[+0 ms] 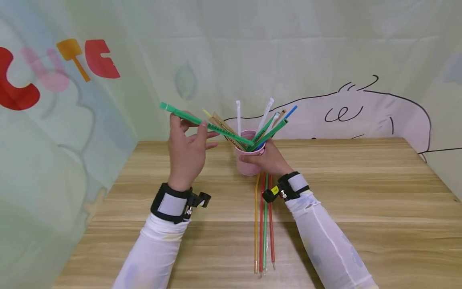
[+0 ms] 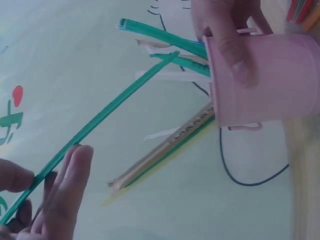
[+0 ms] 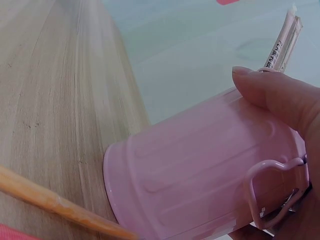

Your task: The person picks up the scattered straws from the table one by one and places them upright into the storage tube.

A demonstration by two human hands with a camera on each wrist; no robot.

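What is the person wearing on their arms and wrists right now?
Both arms have long white sleeves. Each wrist carries a black strap with a white panel, the left band and the right band, each holding a small black camera mount; the right one has a yellow tag. The hands are bare.

Lower ends of the wrapped straws hidden inside the small pink metal bucket (image 1: pixel 249 164). Right hand (image 1: pixel 268 159) covers the bucket's right side in the head view; the right wrist view cuts that hand off at the frame's right edge. Left hand (image 2: pixel 47 192) cropped at the bottom left corner of the left wrist view. Print on the brown paper-wrapped straw (image 2: pixel 165 147) too blurred to read.
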